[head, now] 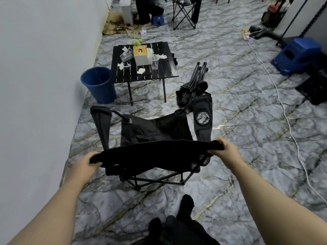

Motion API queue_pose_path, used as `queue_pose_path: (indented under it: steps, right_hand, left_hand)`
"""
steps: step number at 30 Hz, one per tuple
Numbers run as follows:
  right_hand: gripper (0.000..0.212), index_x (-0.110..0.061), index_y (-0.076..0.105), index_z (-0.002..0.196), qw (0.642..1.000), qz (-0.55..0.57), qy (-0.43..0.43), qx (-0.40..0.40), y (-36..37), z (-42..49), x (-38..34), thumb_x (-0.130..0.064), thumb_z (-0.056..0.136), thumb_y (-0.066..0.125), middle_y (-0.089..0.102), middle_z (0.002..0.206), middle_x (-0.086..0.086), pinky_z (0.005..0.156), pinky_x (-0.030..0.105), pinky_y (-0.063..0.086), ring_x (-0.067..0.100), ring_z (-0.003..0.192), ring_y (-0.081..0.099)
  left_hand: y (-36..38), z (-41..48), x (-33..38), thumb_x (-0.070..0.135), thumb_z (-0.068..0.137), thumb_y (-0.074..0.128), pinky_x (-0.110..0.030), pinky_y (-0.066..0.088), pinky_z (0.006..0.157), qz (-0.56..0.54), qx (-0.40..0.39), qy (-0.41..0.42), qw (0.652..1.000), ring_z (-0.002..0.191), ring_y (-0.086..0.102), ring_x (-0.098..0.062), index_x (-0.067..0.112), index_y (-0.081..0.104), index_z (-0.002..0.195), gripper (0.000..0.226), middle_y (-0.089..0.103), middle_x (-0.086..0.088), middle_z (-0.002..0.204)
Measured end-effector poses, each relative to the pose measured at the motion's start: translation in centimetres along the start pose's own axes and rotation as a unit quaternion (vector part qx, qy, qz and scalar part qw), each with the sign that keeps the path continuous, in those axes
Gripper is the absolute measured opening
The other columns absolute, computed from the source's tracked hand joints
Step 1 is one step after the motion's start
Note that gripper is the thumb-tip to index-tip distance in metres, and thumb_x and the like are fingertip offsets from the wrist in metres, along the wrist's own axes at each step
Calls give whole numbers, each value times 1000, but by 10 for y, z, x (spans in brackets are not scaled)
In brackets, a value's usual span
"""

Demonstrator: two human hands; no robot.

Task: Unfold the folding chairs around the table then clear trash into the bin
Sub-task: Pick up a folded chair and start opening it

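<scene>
Head view, hands gripping chair back, small tag (unreadable).

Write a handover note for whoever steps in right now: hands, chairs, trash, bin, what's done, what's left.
Hands: left hand grips the left top corner of the open chair backrest; right hand grips the right corner.
Chairs: the open chair stands on the floor facing the table; the folded chair lies on the floor right of the table.
Trash: crumpled tissues and two plastic cups are on the table around a tissue box.
Bin: blue bin stands left of the table, by the wall.
Done: one chair unfolded.
Left: unfold the folded chair, then bin the trash.
</scene>
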State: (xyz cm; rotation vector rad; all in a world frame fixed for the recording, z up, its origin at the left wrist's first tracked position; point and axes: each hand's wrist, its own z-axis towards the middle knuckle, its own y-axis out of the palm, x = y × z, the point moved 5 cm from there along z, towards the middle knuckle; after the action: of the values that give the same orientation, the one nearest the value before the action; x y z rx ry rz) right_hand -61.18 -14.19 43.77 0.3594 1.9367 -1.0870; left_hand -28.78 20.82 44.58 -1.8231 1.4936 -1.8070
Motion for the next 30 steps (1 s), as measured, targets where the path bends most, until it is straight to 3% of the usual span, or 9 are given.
queue_pose_path:
  steps: [4,6,9,12,14,20,22,26,30]
  right_hand:
    - [45,-35,57,94,999,35,-34,-13,-3,-4,-9,-3,71,77,62,95,-10,77,14,40,3,90,57]
    - [44,-41,57,84,998,10,-63,-4,-6,-5,-18,-4,71,77,63,88,-15,72,12,41,-5,82,58]
    - [37,-36,55,69,996,-47,-76,1,-7,-1,-24,-5,72,76,62,71,-9,60,11,42,5,70,57]
    - [23,-20,59,71,997,-41,-71,-2,-11,-3,-24,-4,72,75,64,72,5,66,26,45,20,72,59]
    - [18,-13,60,75,996,-42,-73,-11,-12,-4,-24,-3,73,74,65,74,9,68,32,47,22,73,60]
    - [19,-26,57,78,991,-110,-55,-49,-12,0,-26,-15,77,73,61,74,-7,61,17,41,11,73,57]
    - [17,-30,58,78,994,-73,-25,-72,-14,0,-21,-21,78,73,64,79,-7,66,21,45,11,78,59]
    - [16,-20,64,87,994,78,35,-66,-25,-1,-11,-27,78,74,69,96,7,85,36,52,21,94,64]
    - [19,-27,65,83,990,118,65,-31,-47,6,-2,-44,78,69,68,96,-2,73,23,46,13,92,62]
  left_hand:
    - [-2,-5,18,9,74,74,-31,39,85,-67,-48,40,996,97,56,-13,29,58,108,42,62,4,101]
    - [-4,-2,29,13,75,74,-31,42,84,-75,-40,55,995,93,59,-10,29,62,102,33,65,7,98]
    - [-4,0,36,10,79,69,-34,47,79,-66,-25,56,996,87,62,-19,25,68,89,18,69,-1,91]
    - [-6,-3,31,7,79,68,-25,46,73,-75,-24,65,995,85,63,-16,27,68,85,22,69,0,88]
    - [-8,-3,30,7,80,68,-18,47,71,-67,-38,71,995,84,63,-9,32,67,83,25,70,5,88]
    - [-10,7,34,9,77,72,-38,48,78,8,-112,56,992,83,65,-18,34,64,73,26,71,3,82]
    - [-6,16,48,14,73,76,-36,50,78,26,-159,52,986,84,65,-17,34,64,75,24,70,2,85]
    - [31,29,109,23,73,76,-20,49,77,-15,-188,98,977,85,64,-10,32,63,87,21,68,3,91]
    - [106,41,186,27,82,67,-20,43,70,-17,-237,140,961,77,58,-10,33,61,89,11,65,5,89]
